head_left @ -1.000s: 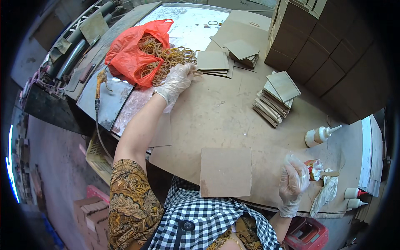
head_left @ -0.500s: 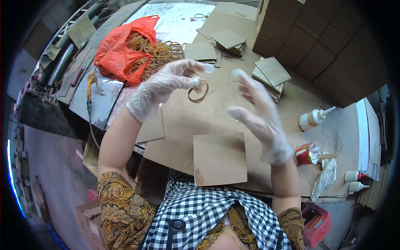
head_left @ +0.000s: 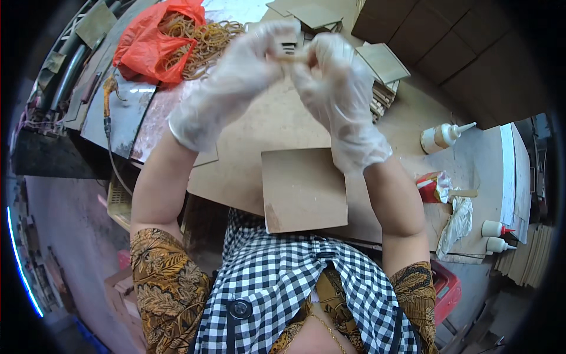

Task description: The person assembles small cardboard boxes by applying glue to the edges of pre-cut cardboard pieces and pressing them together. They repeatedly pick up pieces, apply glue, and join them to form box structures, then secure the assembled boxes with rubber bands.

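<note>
My gloved left hand (head_left: 233, 88) and gloved right hand (head_left: 339, 97) are raised together over the far middle of the table, fingers closed and partly blurred. Between their fingertips runs a tan rubber band (head_left: 290, 58), pinched from both sides. Just behind them, mostly hidden, lies a small stack of boards. A square brown board (head_left: 305, 189) rests at the table's near edge, below my hands and touched by neither. To the left, a red plastic bag (head_left: 138, 52) spills a heap of rubber bands (head_left: 203, 38).
Stacked square boards (head_left: 386, 64) stand beyond my right hand, before a wall of brown boxes (head_left: 448, 53). At right are a glue bottle (head_left: 439, 137), a red-and-white packet (head_left: 433, 187) with a stick, crumpled plastic (head_left: 457, 227) and two smaller bottles. A corded tool (head_left: 108, 100) lies left.
My right hand has moved up and left to meet my left hand. The rubber band, earlier hanging from my left fingers, is now held between both. The view has shifted.
</note>
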`<control>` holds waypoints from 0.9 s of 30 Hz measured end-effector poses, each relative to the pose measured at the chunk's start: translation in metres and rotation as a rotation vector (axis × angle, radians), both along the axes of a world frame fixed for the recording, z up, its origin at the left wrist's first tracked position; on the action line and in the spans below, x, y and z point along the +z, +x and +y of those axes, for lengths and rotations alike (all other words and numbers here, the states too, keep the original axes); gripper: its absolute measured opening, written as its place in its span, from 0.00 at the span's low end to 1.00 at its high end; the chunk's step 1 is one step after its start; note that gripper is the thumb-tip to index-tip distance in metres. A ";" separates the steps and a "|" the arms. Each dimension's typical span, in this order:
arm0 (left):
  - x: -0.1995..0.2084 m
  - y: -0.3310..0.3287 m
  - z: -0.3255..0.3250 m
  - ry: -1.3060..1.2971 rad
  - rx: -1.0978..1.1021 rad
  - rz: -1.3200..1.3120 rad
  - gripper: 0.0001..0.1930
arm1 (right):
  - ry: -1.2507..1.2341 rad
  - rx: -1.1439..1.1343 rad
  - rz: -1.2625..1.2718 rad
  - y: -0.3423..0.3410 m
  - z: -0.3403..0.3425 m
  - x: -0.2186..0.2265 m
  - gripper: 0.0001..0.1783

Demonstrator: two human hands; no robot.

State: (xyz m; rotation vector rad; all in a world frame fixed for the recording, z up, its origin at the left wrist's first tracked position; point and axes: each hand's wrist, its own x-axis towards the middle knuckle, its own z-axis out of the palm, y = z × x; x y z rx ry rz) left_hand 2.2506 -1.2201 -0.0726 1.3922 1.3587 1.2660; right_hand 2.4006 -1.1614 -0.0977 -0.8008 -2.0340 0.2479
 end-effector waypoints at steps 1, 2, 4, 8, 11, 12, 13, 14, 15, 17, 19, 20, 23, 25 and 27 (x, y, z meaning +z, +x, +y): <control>0.003 -0.001 0.006 0.034 0.051 -0.047 0.26 | 0.143 -0.049 0.026 -0.003 0.004 0.002 0.08; -0.002 -0.015 0.017 0.082 0.082 -0.153 0.25 | 0.116 -0.091 0.044 -0.004 0.008 0.005 0.07; 0.004 -0.012 0.025 0.149 0.302 -0.333 0.17 | -0.094 -0.110 0.028 0.000 0.013 0.020 0.14; -0.014 -0.032 0.023 0.414 0.548 0.109 0.19 | -0.176 -0.072 -0.002 -0.010 0.016 0.027 0.12; -0.037 -0.051 0.021 0.586 0.703 0.442 0.22 | -0.354 -0.054 -0.028 0.013 0.007 0.042 0.04; -0.032 -0.047 0.005 0.491 0.606 0.591 0.23 | -0.413 -0.090 -0.069 0.039 0.008 0.043 0.07; -0.023 -0.045 -0.024 0.408 0.505 0.741 0.25 | -0.465 -0.126 -0.103 0.065 0.008 0.046 0.11; -0.028 -0.053 -0.054 0.329 0.363 0.577 0.26 | -0.575 -0.058 -0.073 0.080 0.005 0.045 0.12; -0.040 -0.057 -0.079 0.249 0.224 0.406 0.28 | -0.683 0.010 -0.051 0.091 0.000 0.034 0.13; -0.035 -0.037 -0.119 0.007 0.183 0.143 0.27 | -0.878 0.121 -0.002 0.096 -0.007 0.019 0.15; -0.033 -0.021 -0.129 -0.175 0.166 -0.031 0.27 | -1.018 0.174 0.055 0.097 -0.009 0.007 0.15; -0.033 -0.015 -0.126 -0.231 0.170 -0.077 0.28 | -1.032 0.156 0.060 0.097 -0.010 -0.001 0.16; -0.034 -0.005 -0.126 -0.385 0.137 -0.196 0.28 | -1.105 0.133 0.045 0.107 -0.011 -0.012 0.17; -0.034 -0.006 -0.126 -0.441 0.098 -0.241 0.28 | -1.130 0.137 0.015 0.111 -0.011 -0.010 0.17; -0.038 -0.010 -0.124 -0.465 0.043 -0.261 0.28 | -1.175 0.114 0.003 0.115 -0.013 -0.010 0.17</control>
